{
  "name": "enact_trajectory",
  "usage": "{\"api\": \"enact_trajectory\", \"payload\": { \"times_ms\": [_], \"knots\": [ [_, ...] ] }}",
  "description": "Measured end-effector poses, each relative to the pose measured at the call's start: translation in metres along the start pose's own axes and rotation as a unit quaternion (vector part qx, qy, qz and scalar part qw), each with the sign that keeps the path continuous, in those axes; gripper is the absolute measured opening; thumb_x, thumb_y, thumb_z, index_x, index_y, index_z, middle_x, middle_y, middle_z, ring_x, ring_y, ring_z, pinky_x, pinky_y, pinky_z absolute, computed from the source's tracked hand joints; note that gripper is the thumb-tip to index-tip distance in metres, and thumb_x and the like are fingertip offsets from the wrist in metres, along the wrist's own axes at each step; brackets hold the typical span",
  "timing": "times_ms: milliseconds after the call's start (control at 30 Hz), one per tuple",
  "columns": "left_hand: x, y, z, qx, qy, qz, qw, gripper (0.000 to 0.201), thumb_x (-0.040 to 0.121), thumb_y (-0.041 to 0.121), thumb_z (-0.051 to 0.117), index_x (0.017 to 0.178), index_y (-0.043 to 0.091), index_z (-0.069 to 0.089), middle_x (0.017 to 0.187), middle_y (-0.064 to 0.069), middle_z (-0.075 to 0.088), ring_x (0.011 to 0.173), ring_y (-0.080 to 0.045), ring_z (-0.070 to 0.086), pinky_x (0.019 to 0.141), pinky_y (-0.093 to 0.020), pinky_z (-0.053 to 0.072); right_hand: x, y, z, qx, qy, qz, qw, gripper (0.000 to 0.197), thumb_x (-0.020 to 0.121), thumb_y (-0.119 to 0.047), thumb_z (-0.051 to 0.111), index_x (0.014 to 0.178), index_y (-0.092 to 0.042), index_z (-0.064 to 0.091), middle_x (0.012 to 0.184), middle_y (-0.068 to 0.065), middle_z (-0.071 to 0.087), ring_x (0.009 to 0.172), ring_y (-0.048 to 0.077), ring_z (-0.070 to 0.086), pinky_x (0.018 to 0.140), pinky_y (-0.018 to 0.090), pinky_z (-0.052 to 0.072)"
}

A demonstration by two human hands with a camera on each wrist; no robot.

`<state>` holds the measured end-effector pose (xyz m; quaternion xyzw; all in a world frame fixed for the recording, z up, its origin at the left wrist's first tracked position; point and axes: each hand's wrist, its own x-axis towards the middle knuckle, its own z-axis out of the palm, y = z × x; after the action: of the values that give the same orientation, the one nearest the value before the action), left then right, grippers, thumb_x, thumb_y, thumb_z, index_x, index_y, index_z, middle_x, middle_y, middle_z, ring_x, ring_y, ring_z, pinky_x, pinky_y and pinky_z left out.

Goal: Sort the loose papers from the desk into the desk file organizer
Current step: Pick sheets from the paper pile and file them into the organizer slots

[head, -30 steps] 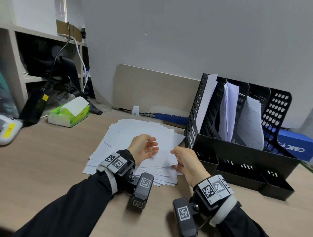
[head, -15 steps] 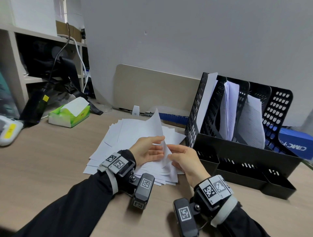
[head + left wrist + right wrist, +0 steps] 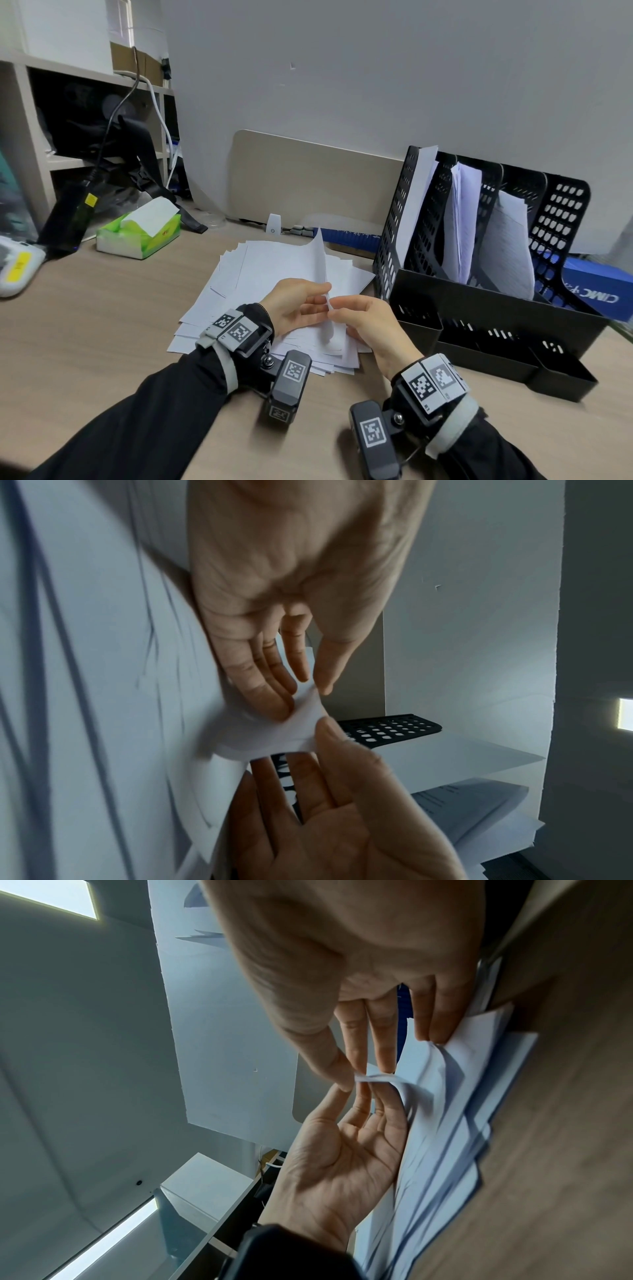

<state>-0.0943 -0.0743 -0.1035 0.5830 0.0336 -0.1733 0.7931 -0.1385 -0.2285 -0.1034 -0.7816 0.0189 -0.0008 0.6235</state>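
Note:
A loose pile of white papers (image 3: 267,270) lies fanned on the wooden desk (image 3: 85,325), left of the black file organizer (image 3: 479,308). Its upright slots hold sheets (image 3: 462,219). The top sheet (image 3: 320,260) is peeled up from its near right corner and stands curled above the pile. My left hand (image 3: 322,298) and right hand (image 3: 337,308) meet at that corner. In the left wrist view my left hand (image 3: 308,688) pinches the corner (image 3: 301,729) between thumb and fingers. My right hand (image 3: 356,1074) pinches the same corner in the right wrist view.
A green tissue box (image 3: 138,233) sits at the back left beside a black device (image 3: 72,212) and a shelf unit (image 3: 20,137). A beige board (image 3: 308,181) leans on the wall behind the pile. A blue box (image 3: 596,291) lies behind the organizer.
The top sheet went from flat on the pile to lifted and curled upright. Both hands closed in on its near corner.

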Motion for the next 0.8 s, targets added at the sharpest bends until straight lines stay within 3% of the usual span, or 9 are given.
{"api": "enact_trajectory", "payload": {
  "times_ms": [167, 367, 467, 567, 667, 800],
  "knots": [
    [-0.0002, -0.0003, -0.0003, 0.002, 0.006, 0.002, 1.000, 0.028, 0.090, 0.012, 0.074, 0.111, -0.002, 0.062, 0.104, -0.020, 0.063, 0.083, -0.026, 0.068, 0.067, -0.031, 0.061, -0.0013, -0.0012, -0.0010, 0.005, 0.000, -0.002, 1.000, 0.022, 0.084, -0.011, 0.076, 0.106, -0.013, 0.075, 0.105, 0.000, 0.073, 0.101, 0.009, 0.065, 0.080, 0.020, 0.049],
    [0.0003, 0.0000, 0.0008, 0.029, 0.029, 0.005, 0.999, 0.030, 0.091, 0.010, 0.072, 0.117, -0.003, 0.063, 0.093, -0.015, 0.066, 0.078, -0.022, 0.067, 0.063, -0.028, 0.059, 0.0005, -0.0001, 0.0001, 0.022, 0.012, 0.014, 1.000, 0.018, 0.087, -0.013, 0.074, 0.104, -0.015, 0.074, 0.105, 0.002, 0.072, 0.100, 0.013, 0.064, 0.083, 0.025, 0.051],
    [0.0003, -0.0002, 0.0015, 0.042, 0.039, 0.010, 0.998, 0.022, 0.091, -0.002, 0.065, 0.113, 0.000, 0.063, 0.089, -0.014, 0.070, 0.071, -0.020, 0.069, 0.059, -0.027, 0.058, 0.0029, 0.0016, -0.0002, 0.034, 0.025, 0.025, 0.999, 0.021, 0.090, -0.009, 0.068, 0.110, -0.014, 0.072, 0.109, 0.005, 0.071, 0.099, 0.015, 0.063, 0.080, 0.025, 0.052],
    [0.0004, -0.0001, 0.0019, 0.034, 0.038, 0.008, 0.999, 0.020, 0.090, -0.009, 0.059, 0.108, -0.001, 0.063, 0.098, -0.020, 0.072, 0.081, -0.027, 0.071, 0.068, -0.033, 0.061, 0.0049, 0.0027, -0.0011, 0.048, 0.032, 0.040, 0.998, 0.024, 0.092, -0.003, 0.061, 0.113, -0.014, 0.067, 0.113, 0.008, 0.069, 0.098, 0.018, 0.062, 0.086, 0.031, 0.054],
    [0.0000, 0.0010, 0.0023, 0.022, 0.035, 0.009, 0.999, 0.018, 0.089, -0.011, 0.053, 0.099, 0.000, 0.063, 0.094, -0.020, 0.071, 0.079, -0.029, 0.069, 0.068, -0.035, 0.061, 0.0075, 0.0053, -0.0014, 0.042, 0.032, 0.046, 0.998, 0.035, 0.092, -0.002, 0.060, 0.126, -0.010, 0.061, 0.119, 0.009, 0.066, 0.104, 0.021, 0.062, 0.088, 0.031, 0.054],
    [0.0021, 0.0001, 0.0019, 0.019, 0.047, 0.017, 0.999, 0.020, 0.083, -0.011, 0.043, 0.091, 0.000, 0.058, 0.095, -0.023, 0.061, 0.078, -0.034, 0.060, 0.067, -0.036, 0.061, 0.0069, 0.0058, -0.0018, 0.039, 0.032, 0.045, 0.998, 0.037, 0.090, 0.002, 0.059, 0.127, -0.006, 0.061, 0.118, 0.017, 0.067, 0.092, 0.021, 0.061, 0.082, 0.032, 0.054]
  ]
}}
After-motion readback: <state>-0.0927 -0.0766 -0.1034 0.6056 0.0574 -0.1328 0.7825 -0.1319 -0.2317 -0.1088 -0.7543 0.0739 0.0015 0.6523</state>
